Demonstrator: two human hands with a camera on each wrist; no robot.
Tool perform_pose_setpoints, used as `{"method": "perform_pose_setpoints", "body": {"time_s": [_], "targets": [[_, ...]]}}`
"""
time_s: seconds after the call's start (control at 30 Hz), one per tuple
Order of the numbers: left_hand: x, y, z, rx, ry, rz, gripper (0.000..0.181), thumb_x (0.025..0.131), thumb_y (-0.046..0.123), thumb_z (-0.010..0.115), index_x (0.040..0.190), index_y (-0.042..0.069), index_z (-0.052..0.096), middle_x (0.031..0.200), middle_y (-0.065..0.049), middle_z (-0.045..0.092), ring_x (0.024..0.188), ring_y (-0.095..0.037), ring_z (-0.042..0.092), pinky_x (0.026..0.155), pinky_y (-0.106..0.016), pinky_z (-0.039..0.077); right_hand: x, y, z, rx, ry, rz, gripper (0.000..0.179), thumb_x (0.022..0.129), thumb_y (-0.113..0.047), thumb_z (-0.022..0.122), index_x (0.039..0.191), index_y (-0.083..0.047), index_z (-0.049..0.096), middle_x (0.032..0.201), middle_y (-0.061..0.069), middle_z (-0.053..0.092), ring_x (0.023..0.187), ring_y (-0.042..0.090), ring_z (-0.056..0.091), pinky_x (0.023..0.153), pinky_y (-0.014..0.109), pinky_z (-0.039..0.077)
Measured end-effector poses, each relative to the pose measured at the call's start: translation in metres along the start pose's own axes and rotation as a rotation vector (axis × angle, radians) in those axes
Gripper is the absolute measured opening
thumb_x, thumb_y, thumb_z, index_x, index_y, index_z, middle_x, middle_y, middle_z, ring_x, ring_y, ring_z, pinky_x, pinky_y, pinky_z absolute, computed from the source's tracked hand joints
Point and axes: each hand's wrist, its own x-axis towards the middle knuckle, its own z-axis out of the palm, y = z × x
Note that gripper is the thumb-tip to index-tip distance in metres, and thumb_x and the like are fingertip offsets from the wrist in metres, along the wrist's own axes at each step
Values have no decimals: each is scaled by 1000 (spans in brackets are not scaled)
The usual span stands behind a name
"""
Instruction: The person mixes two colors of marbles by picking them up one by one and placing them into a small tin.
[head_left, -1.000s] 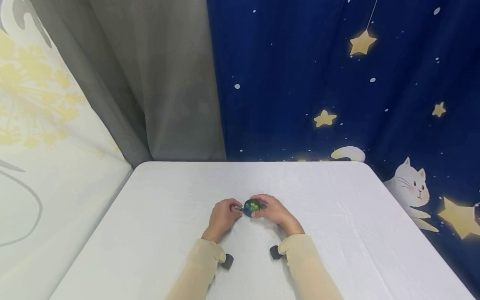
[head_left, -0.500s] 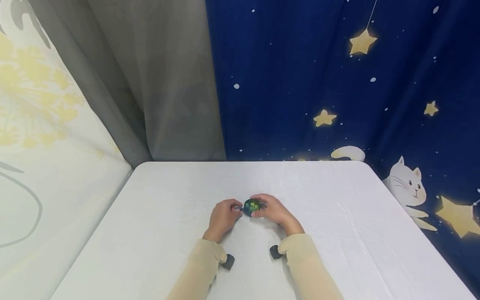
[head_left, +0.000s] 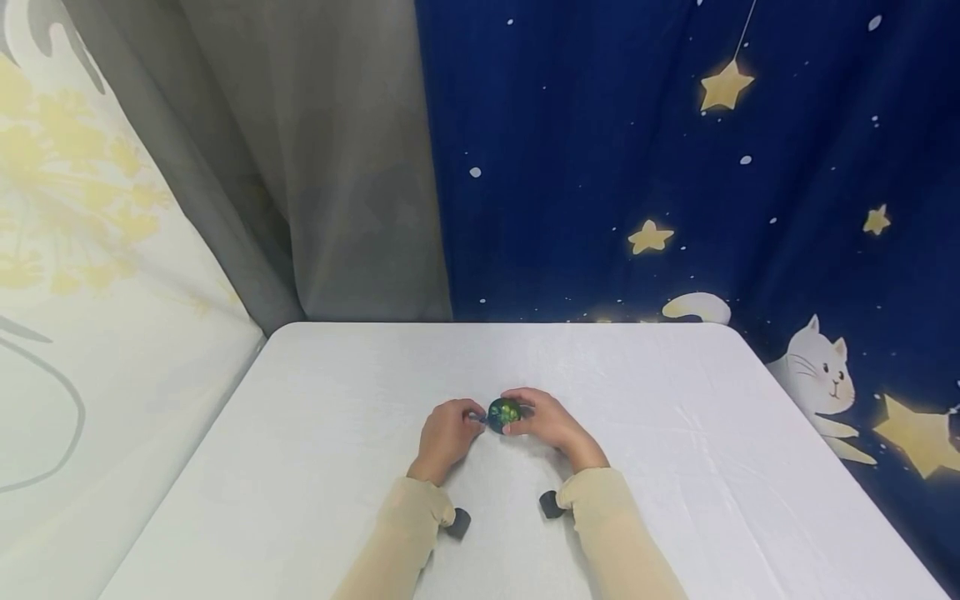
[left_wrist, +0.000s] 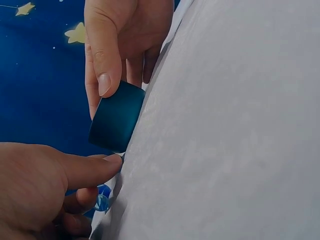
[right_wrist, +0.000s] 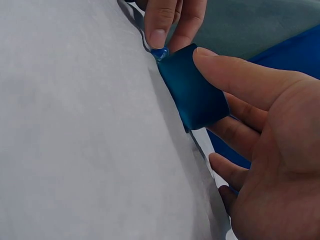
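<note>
A small round tin (head_left: 503, 414) with a dark, green-patterned top stands near the middle of the table. Its smooth teal side (left_wrist: 116, 120) shows in both wrist views. My right hand (head_left: 551, 421) holds it from the right, thumb and fingers around its side. At the tin's left edge, my left hand (head_left: 447, 435) pinches a small shiny blue piece (right_wrist: 159, 53) between thumb and fingers. In the left wrist view a bit of this see-through blue piece (left_wrist: 102, 198) shows below the left fingertips. Its full shape is hidden, and I cannot tell whether it is fixed to the tin.
The white-covered table (head_left: 360, 367) reaches out around both hands. Black wrist devices (head_left: 457, 524) sit at both cuffs. Behind the table hang a grey curtain (head_left: 360, 167) and a blue star curtain (head_left: 562, 150); a pale patterned cloth (head_left: 112, 333) hangs at the left.
The strip seen between the left hand and the tin looks shorter, and the left fingertips have shifted very slightly toward the tin. The right hand and tin stay in place.
</note>
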Motion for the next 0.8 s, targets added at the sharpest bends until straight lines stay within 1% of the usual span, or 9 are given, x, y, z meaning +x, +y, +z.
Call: {"method": "perform_pose_setpoints", "body": {"time_s": [0.17,0.27,0.37,0.57,0.8], "targets": [[2,-1,0,-14,3,0,14,76,12,79,88,18,73,76,5,64,69,-13,56,65,-34,46,0,0,-1,5,3,10,54,76,-10,81,126,-8,62,129,10,60,126,35,49,104,54,33],[3,-2,-1,-39,-3,1,14,76,11,79,88,17,73,70,6,59,64,-13,53,62,-33,44,-1,0,-1,7,5,18,54,76,-11,82,126,-9,63,129,9,60,126,35,49,104,53,33],[3,0,-3,-74,-3,5,14,77,12,79,89,17,73,68,7,56,63,-11,51,62,-32,44,-1,0,-1,6,3,17,54,75,-10,82,126,-9,62,129,9,60,126,35,49,104,53,33],[3,3,-6,-142,9,9,14,78,10,78,89,17,72,75,8,61,66,-10,54,67,-32,45,1,-1,-2,-2,1,16,55,75,-10,81,126,-10,62,129,10,60,126,35,49,104,54,33],[3,5,-9,-174,17,14,14,78,10,78,90,16,72,76,7,63,66,-10,54,67,-32,45,1,0,-1,12,4,19,55,75,-10,82,126,-9,62,129,10,60,126,36,49,104,54,33]]}}
